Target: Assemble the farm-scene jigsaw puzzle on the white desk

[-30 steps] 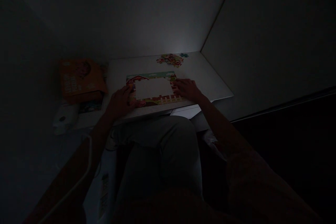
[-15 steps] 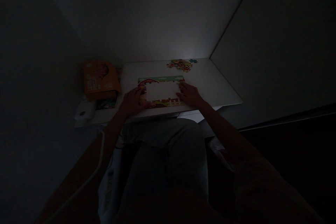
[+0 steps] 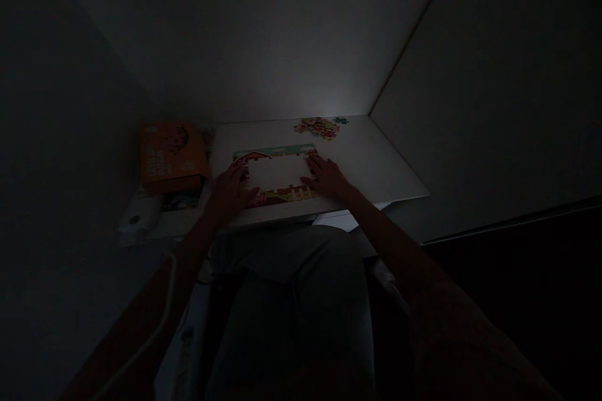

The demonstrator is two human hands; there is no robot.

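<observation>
A rectangular border of joined jigsaw puzzle pieces [image 3: 282,150] lies flat, with a bare middle. It shows a green top strip, a red barn at the upper left and a fence along the bottom. My left hand [image 3: 229,193] rests on its left side, fingers stretched out and thumb near the lower edge. On its right side lies my right hand [image 3: 329,180], fingers spread on the pieces. Both hands touch the border, and their fingers cover parts of its two short sides.
A heap of loose puzzle pieces [image 3: 320,128] sits at the back of the white table [image 3: 376,169], by the wall. At the left stands an orange puzzle box [image 3: 174,156], over a dark picture card [image 3: 181,201]. A white cable [image 3: 167,301] hangs by my left arm. The scene is very dim.
Both hands and the puzzle border have shifted slightly left on the table, closer to the orange box. The view has also tilted a little.
</observation>
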